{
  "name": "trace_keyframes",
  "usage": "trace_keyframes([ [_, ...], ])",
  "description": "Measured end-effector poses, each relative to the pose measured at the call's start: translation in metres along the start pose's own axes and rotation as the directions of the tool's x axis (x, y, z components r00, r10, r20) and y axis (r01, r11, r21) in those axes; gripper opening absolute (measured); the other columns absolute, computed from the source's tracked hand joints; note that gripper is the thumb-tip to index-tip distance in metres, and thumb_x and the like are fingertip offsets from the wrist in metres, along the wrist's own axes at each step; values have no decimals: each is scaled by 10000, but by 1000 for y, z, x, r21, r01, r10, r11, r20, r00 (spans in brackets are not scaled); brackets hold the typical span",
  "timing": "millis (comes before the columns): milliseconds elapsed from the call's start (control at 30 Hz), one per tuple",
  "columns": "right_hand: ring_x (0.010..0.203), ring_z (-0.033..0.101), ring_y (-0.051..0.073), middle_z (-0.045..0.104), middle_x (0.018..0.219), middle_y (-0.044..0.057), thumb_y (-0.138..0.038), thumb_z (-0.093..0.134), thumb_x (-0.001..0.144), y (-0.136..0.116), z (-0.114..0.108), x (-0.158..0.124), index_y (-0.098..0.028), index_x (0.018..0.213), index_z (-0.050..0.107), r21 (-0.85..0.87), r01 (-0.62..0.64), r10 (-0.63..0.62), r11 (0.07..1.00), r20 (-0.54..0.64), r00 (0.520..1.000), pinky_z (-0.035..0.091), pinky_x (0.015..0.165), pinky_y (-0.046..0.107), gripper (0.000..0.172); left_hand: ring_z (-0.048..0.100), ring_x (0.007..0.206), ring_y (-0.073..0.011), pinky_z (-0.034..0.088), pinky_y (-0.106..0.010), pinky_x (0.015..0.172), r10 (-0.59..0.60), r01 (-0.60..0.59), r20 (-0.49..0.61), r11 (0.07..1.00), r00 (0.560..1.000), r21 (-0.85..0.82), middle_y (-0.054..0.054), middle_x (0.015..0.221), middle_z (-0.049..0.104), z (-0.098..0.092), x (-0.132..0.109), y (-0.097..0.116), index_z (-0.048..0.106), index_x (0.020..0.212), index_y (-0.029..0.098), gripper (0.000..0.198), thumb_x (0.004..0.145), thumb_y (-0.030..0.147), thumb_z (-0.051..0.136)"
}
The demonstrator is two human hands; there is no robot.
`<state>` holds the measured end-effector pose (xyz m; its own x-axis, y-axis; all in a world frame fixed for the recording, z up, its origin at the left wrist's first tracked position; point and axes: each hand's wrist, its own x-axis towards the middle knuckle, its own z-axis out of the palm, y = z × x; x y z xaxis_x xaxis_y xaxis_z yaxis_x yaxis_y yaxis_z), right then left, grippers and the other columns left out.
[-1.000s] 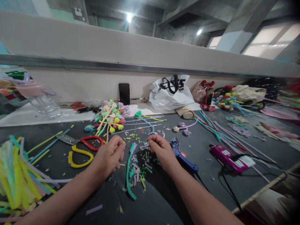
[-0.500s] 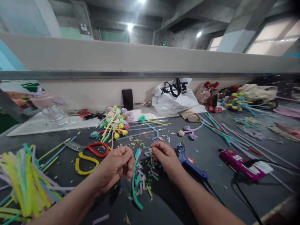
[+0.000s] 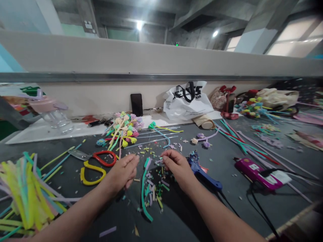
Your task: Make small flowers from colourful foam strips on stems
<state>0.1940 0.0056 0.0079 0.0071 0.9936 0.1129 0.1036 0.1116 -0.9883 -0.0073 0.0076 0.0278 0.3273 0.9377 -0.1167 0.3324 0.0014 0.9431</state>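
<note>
My left hand (image 3: 124, 170) is above the dark table left of the scraps, fingers stretched forward and close together, with nothing visible in them. My right hand (image 3: 178, 167) is pinched, thumb against fingertips, over the right side of the scraps. A small lavender piece (image 3: 158, 161) shows beside those fingertips; whether it is held I cannot tell. Between the hands lies a bent green pipe cleaner (image 3: 143, 198), amid short cut pipe cleaner bits (image 3: 159, 201). Close to my left hand are scissors (image 3: 104, 158) with one red and one yellow handle. A blue glue gun (image 3: 205, 176) lies by my right hand.
Loose pipe cleaners (image 3: 30, 195) are heaped at left. Behind are pipe cleaner flowers (image 3: 124, 129), a phone (image 3: 136, 105) and a white bag (image 3: 188, 104). A purple corded device (image 3: 261, 173) lies at right, its cables crossing the table. A clear cup (image 3: 57, 117) stands at far left.
My left hand has drawn back to the left and its curled fingers have straightened. A beige bit shows on the table beside it. My right hand stays pinched in nearly the same place.
</note>
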Motion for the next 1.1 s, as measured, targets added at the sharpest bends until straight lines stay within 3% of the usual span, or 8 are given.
trace_keyframes([
  [100,496,405,88,457,594,-46,-329,546,749,-1,0,0,-185,774,549,1,7,-7,1000,-3,1000,319,480,217,147,451,493,-118,296,-221,487,123,-84,-46,863,991,497,46,491,411,-5,2,-5,391,540,192,387,822,456,416],
  [167,496,407,86,465,600,-45,-323,537,754,-1,0,-1,-181,780,548,-8,12,-12,1000,-3,1000,318,479,215,145,523,636,-151,314,-238,568,162,-121,1,737,987,665,14,630,551,-1,0,-6,494,618,194,286,810,403,460],
  [333,500,401,84,465,604,-45,-304,524,760,-2,1,-2,-177,786,550,-29,14,-14,999,-7,1000,309,481,212,133,569,692,-191,300,-267,582,107,-62,-2,593,994,803,-37,775,615,19,-5,-9,548,754,208,224,821,392,438],
  [500,499,390,84,460,604,-46,-304,516,764,-1,2,-1,-177,788,547,-27,20,-20,999,5,1000,302,478,212,133,569,697,-193,292,-266,582,97,-49,-18,646,995,762,-32,730,619,23,-1,-18,557,721,207,129,784,250,453],
  [700,535,403,96,452,617,-43,-316,520,767,1,0,1,-174,807,547,-36,62,-64,997,-78,995,317,503,217,150,501,615,-152,294,-247,569,164,-81,-124,863,979,499,-1,651,571,19,-3,-6,555,667,195,127,760,247,484],
  [833,532,395,96,437,614,-45,-329,514,773,0,-2,2,-177,840,539,18,72,-69,997,-114,991,311,497,214,168,500,583,-140,334,-237,556,-20,20,-9,999,1000,-37,11,584,539,25,-9,4,493,649,186,153,762,287,513],
  [967,517,390,94,434,606,-43,-338,504,775,-2,-1,-1,-178,839,542,17,70,-69,997,-47,997,316,486,212,177,374,445,-56,244,-179,432,-82,199,226,801,971,-564,56,591,459,33,-14,2,432,719,186,172,788,305,536],
  [1100,542,391,100,435,597,-35,-346,510,770,-2,1,-4,-175,730,527,-83,88,-93,993,-59,994,323,499,212,176,277,429,-16,135,-170,408,-69,235,258,681,964,-694,57,645,430,35,-14,-2,427,733,169,215,796,322,564],
])
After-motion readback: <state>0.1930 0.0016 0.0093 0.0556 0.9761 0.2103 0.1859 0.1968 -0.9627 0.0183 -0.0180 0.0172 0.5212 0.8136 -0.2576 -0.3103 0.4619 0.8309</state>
